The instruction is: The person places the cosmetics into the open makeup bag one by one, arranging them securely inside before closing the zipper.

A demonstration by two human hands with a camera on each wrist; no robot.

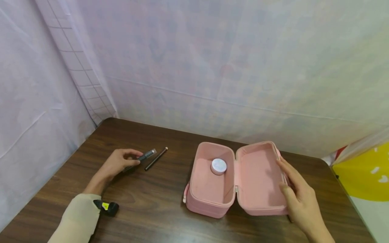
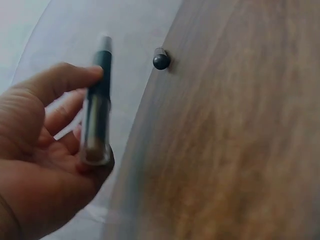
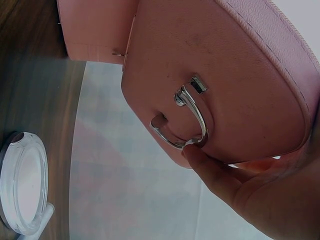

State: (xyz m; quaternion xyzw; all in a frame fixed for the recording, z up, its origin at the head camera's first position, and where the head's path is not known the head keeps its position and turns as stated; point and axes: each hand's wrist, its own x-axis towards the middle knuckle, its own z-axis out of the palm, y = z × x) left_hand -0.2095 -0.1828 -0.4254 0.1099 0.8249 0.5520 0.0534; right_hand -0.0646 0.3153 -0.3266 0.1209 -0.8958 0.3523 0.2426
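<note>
Left fingers curled round a dark cosmetic tube with a clear end, thumb on top; the left hand holds it just above the bench, far left of the case. A thin brown pencil lies on the wood just beside the tube, untouched.

Right hand rests against the outer edge of the open lid; in the wrist view its fingers press on the lid's outside, one fingertip touching the silver ring handle. We read them as bracing the lid, not gripping it.

Pink case lies open flat, both halves up. One small round jar with a pale lid sits in the deeper half; the lid half holds nothing we can see.

Judgement: packing looks partly done. Jar in; tube in hand; pencil still out.

Bench is dark wood grain. A small black-and-yellow device sits at the left sleeve. Pale cloth sheets hang behind and to the left; something yellow at far right. The right wrist view also shows a round clear-rimmed object; we cannot identify it.
</note>
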